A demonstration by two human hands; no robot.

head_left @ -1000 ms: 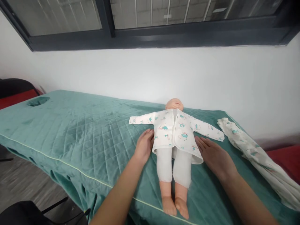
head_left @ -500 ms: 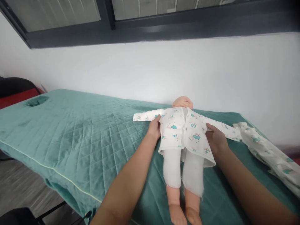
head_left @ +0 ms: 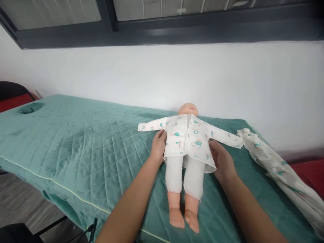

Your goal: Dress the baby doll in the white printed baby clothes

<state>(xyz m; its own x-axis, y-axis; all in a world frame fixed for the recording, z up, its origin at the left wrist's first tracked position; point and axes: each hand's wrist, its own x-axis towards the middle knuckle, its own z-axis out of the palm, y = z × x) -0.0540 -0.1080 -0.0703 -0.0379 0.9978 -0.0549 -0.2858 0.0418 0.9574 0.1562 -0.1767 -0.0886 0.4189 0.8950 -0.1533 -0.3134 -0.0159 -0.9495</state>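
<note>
A baby doll (head_left: pixel 174 172) lies on its back on the green quilted bed cover (head_left: pixel 96 135), its head towards the wall and its bare feet towards me. It wears a white printed jacket (head_left: pixel 177 135), with both sleeves spread out sideways. My left hand (head_left: pixel 159 145) rests against the jacket's left side, below the sleeve. On the other side my right hand (head_left: pixel 223 158) touches the jacket's edge below the right sleeve. The fingers of both hands are partly hidden by the jacket, and their grip cannot be made out.
A bunched white printed cloth (head_left: pixel 280 168) lies to the right, touching the sleeve's end. Behind the bed are a white wall (head_left: pixel 162 77) and a dark window frame (head_left: pixel 202 32). A hole (head_left: pixel 30 108) shows in the cover at far left. Red items stand at both sides.
My right hand has moved slightly down along the jacket's side, and my left hand sits a little lower too. The whole view has shifted, so the doll appears further left.
</note>
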